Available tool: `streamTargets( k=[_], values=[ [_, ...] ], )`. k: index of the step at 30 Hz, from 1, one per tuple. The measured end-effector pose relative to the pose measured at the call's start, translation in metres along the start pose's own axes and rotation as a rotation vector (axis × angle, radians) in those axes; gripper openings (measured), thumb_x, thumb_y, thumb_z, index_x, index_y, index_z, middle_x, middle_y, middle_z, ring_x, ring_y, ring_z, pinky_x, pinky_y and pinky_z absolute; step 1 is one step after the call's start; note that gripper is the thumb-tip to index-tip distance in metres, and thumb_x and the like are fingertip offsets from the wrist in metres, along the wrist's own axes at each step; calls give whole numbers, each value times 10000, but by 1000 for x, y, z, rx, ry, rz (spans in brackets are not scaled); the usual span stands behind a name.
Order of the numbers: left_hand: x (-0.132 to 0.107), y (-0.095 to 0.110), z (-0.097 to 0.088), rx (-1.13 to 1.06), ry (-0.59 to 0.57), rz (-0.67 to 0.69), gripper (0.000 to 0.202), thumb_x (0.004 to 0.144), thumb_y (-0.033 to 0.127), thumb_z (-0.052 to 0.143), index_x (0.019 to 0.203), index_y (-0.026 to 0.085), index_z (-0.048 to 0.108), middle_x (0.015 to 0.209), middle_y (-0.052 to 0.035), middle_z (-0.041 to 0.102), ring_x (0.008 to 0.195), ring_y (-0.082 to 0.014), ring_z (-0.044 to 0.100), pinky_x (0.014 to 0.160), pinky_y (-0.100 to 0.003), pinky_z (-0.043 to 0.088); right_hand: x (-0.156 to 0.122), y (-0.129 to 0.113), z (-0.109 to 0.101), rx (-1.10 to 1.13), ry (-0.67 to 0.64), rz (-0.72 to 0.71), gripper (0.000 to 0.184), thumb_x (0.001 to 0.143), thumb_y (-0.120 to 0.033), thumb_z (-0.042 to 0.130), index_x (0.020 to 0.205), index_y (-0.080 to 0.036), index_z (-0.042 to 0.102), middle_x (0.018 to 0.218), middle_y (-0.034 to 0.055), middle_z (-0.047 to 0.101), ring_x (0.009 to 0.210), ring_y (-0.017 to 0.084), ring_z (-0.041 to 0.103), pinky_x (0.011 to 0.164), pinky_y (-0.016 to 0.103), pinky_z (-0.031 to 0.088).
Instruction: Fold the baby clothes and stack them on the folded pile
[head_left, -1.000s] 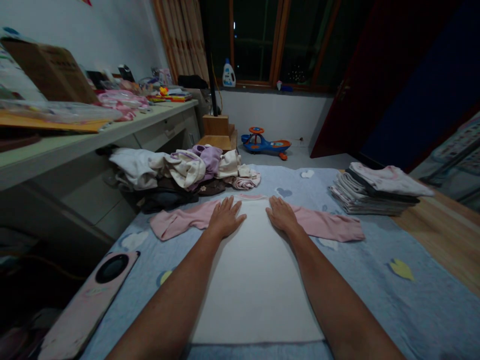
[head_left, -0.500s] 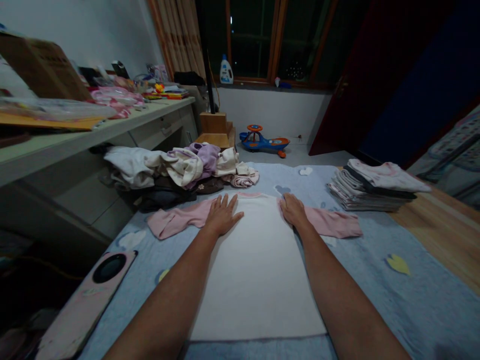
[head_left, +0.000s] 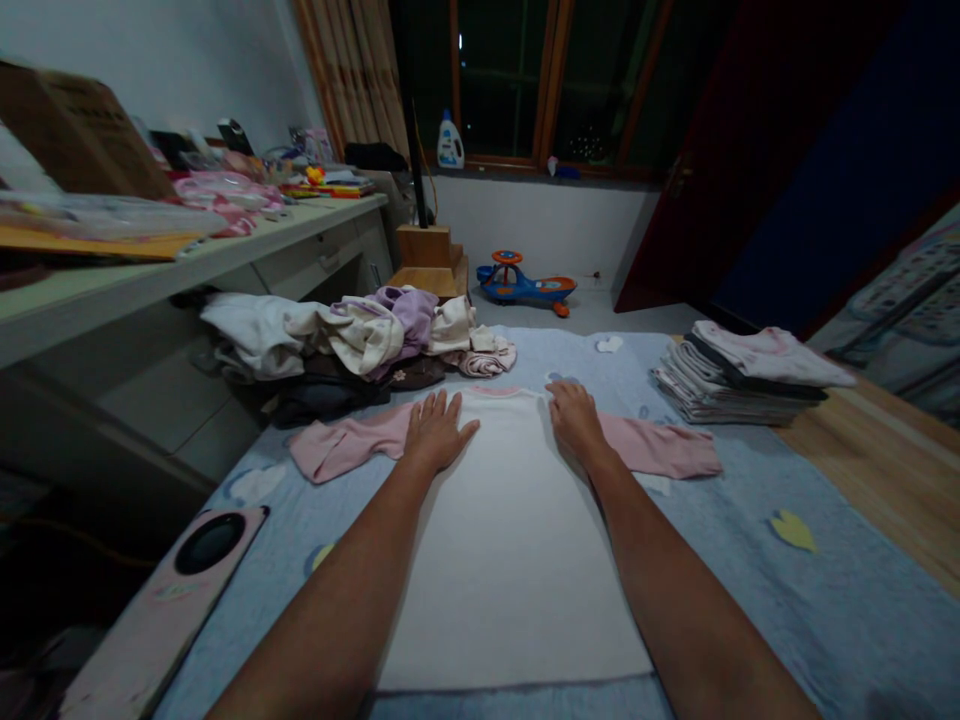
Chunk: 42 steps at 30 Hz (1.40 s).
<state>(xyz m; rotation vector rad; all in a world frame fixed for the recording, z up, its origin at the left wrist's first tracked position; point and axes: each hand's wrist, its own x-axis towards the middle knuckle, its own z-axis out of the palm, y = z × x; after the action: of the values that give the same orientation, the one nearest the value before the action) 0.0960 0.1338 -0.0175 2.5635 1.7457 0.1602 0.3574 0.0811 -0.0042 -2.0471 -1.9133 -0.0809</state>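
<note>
Head view, left to right: a pink flat panel (head_left: 154,630) with a round black disc lies along the left edge of a blue quilt (head_left: 840,610), below the overhanging edge of a cream desk (head_left: 187,258). A crumpled heap of clothes (head_left: 352,340) sits under that desk edge, at the quilt's far side, just beyond the left pink sleeve (head_left: 345,442) of a white long-sleeved top (head_left: 510,545). The top lies flat in the middle of the quilt, its sleeves stretched straight out and its lower hem close to the near edge of view. The left hand (head_left: 439,432) rests open on the top's left shoulder, fingers spread, gripping nothing. The right hand (head_left: 576,420) sits on the right shoulder with fingers bent down; whether it pinches the cloth, I cannot tell. Past the right pink sleeve (head_left: 660,447), open quilt runs to a stack of folded clothes (head_left: 742,378), which stands well clear of the sleeve's cuff, near the quilt's edge and a wooden floor (head_left: 885,470).
</note>
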Motion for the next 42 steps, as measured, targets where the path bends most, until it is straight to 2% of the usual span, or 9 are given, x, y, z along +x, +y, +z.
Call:
streamTargets(
  k=[3, 6, 9, 16, 22, 25, 28, 35, 42],
  values=[
    [0, 0, 0, -6, 3, 2, 739, 950, 633, 296, 1521, 165, 329, 1599, -171, 273, 1476, -348, 234, 1163, -525, 220, -5, -22, 7, 32, -114, -117, 441, 960, -242, 387, 1369, -139, 514, 1427, 139, 520, 1294, 256, 447, 1096, 379, 310],
    [0, 0, 0, -13, 4, -2, 735, 950, 631, 301, 1518, 166, 331, 1601, -169, 268, 1477, -343, 232, 1162, -525, 219, -11, -34, 14, 5, -189, -112, 559, 977, -368, 406, 1435, -49, 414, 1534, 199, 377, 1414, 275, 333, 1148, 389, 252],
    [-1, 0, 0, -18, 5, -6, 724, 951, 627, 309, 1514, 173, 334, 1599, -161, 279, 1477, -333, 237, 1168, -518, 209, -13, -35, 17, -5, -229, -91, 662, 985, -457, 382, 1472, -10, 346, 1576, 228, 281, 1472, 292, 233, 1177, 418, 197],
    [-2, 1, -1, -27, 31, -8, 726, 950, 597, 347, 1502, 125, 353, 1594, -185, 276, 1472, -349, 243, 1167, -545, 217, -12, -33, 18, -11, -256, -74, 694, 985, -489, 360, 1500, -27, 309, 1593, 215, 244, 1487, 285, 201, 1187, 431, 179],
    [0, 7, -1, -67, 122, 283, 515, 972, 300, 380, 1471, 177, 401, 1583, -91, 342, 1481, -235, 249, 1201, -472, 201, -12, -36, 17, 22, -166, -151, 608, 977, -381, 417, 1472, -32, 364, 1573, 206, 303, 1472, 291, 237, 1194, 448, 168],
    [2, 11, 1, -106, 57, 358, 475, 980, 355, 393, 1420, 192, 467, 1537, -85, 426, 1461, -232, 298, 1176, -440, 272, -11, -41, 17, 81, -137, -285, 514, 974, -289, 409, 1443, -79, 418, 1556, 169, 358, 1449, 236, 296, 1183, 398, 218],
    [2, 12, 3, -106, 36, 359, 500, 984, 455, 393, 1410, 208, 482, 1527, -89, 439, 1455, -247, 308, 1159, -449, 299, -10, -46, 17, 88, -184, -352, 489, 986, -357, 418, 1404, -109, 471, 1525, 171, 410, 1423, 240, 345, 1160, 404, 261],
    [-2, 13, 2, -78, 49, 318, 565, 981, 528, 371, 1437, 211, 471, 1548, -83, 408, 1467, -327, 262, 1169, -483, 273, -8, -52, 17, -6, -248, -264, 588, 997, -477, 384, 1474, -133, 396, 1595, 157, 277, 1485, 286, 206, 1166, 453, 212],
    [-2, 16, -1, -69, 94, 238, 547, 975, 510, 403, 1393, 168, 490, 1565, -149, 357, 1440, -280, 336, 1162, -433, 291, -4, -51, 19, -18, -253, -208, 631, 991, -509, 374, 1490, -123, 367, 1604, 156, 251, 1482, 274, 215, 1169, 435, 198]
  ],
)
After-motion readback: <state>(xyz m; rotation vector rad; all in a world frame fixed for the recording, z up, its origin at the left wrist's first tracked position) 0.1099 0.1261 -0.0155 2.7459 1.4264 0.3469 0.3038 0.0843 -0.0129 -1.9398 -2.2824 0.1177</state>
